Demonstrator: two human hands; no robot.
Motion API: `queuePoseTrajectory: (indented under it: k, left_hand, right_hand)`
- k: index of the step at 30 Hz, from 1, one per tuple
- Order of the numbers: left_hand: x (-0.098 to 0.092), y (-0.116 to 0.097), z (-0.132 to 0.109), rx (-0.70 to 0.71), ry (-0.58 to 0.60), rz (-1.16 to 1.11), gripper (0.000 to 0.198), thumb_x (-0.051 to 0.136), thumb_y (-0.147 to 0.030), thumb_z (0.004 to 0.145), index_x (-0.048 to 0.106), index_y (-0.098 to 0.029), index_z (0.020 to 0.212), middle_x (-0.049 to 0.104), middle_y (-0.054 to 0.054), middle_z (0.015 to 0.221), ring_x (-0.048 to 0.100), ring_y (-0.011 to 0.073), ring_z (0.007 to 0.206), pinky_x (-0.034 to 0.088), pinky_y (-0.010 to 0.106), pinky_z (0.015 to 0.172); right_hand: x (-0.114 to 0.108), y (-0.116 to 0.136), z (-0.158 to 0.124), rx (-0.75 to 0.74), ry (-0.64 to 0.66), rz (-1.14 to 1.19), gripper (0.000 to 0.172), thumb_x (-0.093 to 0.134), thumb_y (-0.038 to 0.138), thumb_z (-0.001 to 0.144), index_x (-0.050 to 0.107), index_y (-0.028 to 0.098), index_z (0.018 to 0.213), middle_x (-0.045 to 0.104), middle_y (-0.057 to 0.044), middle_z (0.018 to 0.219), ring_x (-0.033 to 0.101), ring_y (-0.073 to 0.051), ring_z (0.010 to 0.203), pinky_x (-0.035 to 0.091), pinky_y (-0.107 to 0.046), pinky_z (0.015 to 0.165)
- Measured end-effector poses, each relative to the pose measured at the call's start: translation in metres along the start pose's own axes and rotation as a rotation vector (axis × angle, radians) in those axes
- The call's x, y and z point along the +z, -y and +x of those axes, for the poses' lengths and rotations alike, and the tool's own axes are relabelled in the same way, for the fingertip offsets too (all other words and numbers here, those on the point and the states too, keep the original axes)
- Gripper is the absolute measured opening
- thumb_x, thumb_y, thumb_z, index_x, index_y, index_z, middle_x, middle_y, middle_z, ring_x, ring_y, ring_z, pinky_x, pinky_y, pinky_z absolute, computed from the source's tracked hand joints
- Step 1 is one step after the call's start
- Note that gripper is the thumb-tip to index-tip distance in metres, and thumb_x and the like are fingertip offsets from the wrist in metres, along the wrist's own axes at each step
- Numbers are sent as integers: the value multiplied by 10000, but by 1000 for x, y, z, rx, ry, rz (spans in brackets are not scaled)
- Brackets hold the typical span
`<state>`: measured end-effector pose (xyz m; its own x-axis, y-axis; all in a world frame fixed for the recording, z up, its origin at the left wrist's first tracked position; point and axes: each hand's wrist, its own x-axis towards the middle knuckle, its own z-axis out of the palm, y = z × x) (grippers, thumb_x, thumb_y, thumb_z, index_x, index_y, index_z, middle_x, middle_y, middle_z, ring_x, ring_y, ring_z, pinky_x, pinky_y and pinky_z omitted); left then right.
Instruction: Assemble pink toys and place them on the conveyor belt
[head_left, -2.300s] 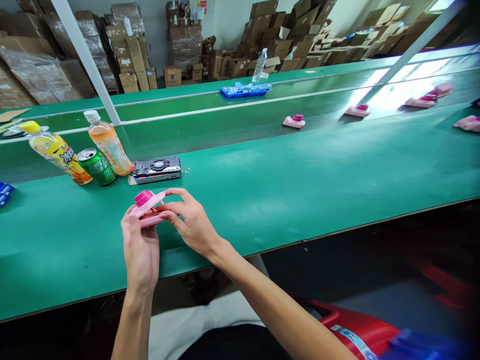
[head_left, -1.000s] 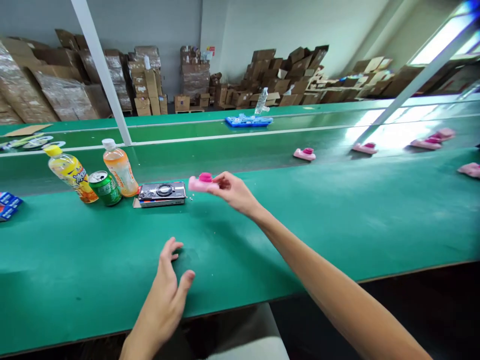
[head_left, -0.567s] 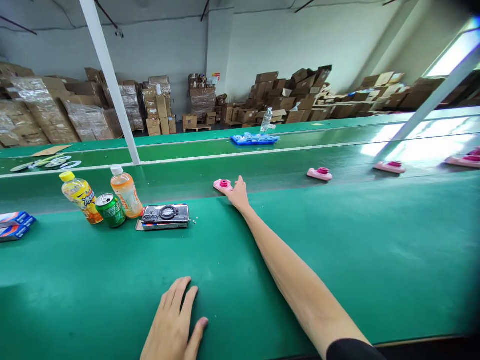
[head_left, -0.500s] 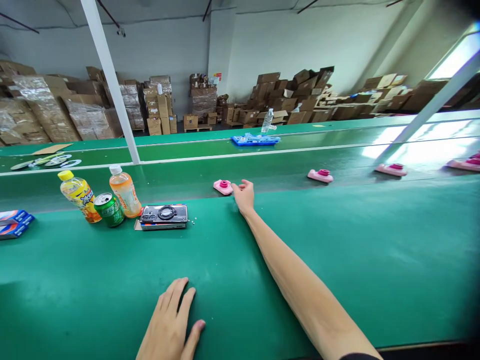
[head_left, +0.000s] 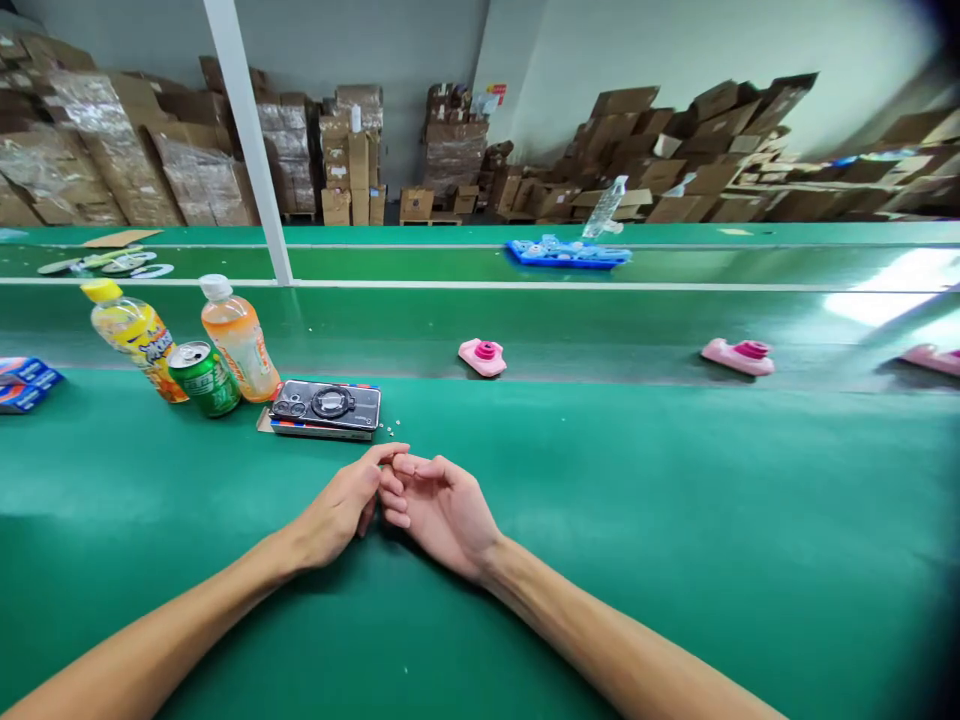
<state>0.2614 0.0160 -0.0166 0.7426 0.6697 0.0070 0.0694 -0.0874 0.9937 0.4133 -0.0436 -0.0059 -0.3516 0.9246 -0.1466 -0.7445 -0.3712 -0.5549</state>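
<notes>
My left hand (head_left: pixel 341 508) and my right hand (head_left: pixel 448 515) meet over the green work surface, just in front of a phone (head_left: pixel 328 403) that lies on a flat box. The right palm is turned up, its fingers loosely bent and the palm bare. My left fingers are drawn together against the right fingertips; anything small between them is hidden. Beyond the hands, apart from both, a pink toy-like camera (head_left: pixel 482 357) with a darker pink lens rests on the belt. Tiny white bits (head_left: pixel 391 428) lie beside the phone.
More pink cameras (head_left: pixel 739 356) sit along the belt to the right. At left stand a yellow-capped bottle (head_left: pixel 139 340), a green can (head_left: pixel 204 380) and an orange drink bottle (head_left: pixel 241 340). A blue tray (head_left: pixel 568 262) of parts and a clear bottle (head_left: pixel 604 208) are farther back.
My right hand has drawn back from beside the pink camera and turned palm up. My left hand has risen from the near surface to meet it. The view has shifted.
</notes>
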Motion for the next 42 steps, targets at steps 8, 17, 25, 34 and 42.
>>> queuePoseTrajectory:
  k: [8, 17, 25, 34, 42]
  left_hand:
    - [-10, -5, -6, -48, 103, 56, 487, 538, -449, 988, 490, -288, 1446, 670, 36, 1182, 608, 165, 902, 491, 257, 739]
    - [-7, -4, -6, -18, 90, 85, 319, 573, -350, 968, 570, -250, 1271, 640, -1, 1029, 611, 129, 821, 508, 239, 729]
    - [-7, -4, -5, -6, 66, 95, 300, 575, -329, 964, 583, -241, 1251, 640, 5, 1033, 630, 124, 807, 520, 228, 707]
    - [-8, -2, -3, 14, 106, -38, 377, 577, -323, 962, 547, -239, 1329, 657, 56, 1211, 693, 191, 1028, 581, 275, 838]
    - [-7, 0, -6, -2, 95, -15, 347, 582, -258, 971, 553, -237, 1316, 678, 31, 1132, 704, 145, 952, 581, 243, 835]
  right_hand:
    - [-6, 7, -3, 36, -23, 81, 146, 724, 154, 815, 582, 149, 847, 496, 25, 716, 410, -85, 620, 349, -212, 549]
    - [-5, 1, -3, 18, 7, 18, 262, 841, 248, 840, 601, 143, 859, 479, 42, 702, 382, -60, 608, 360, -185, 561]
    - [-3, -1, -1, 10, -39, -21, 322, 881, 275, 800, 587, 151, 845, 477, 44, 696, 375, -57, 600, 357, -185, 563]
    - [-2, 1, -3, 5, -61, -13, 395, 929, 283, 736, 573, 169, 866, 440, 68, 686, 350, -56, 588, 337, -192, 553]
    - [-2, 2, -2, -6, -44, -37, 373, 929, 308, 738, 595, 149, 785, 456, 59, 661, 350, -52, 587, 337, -186, 552]
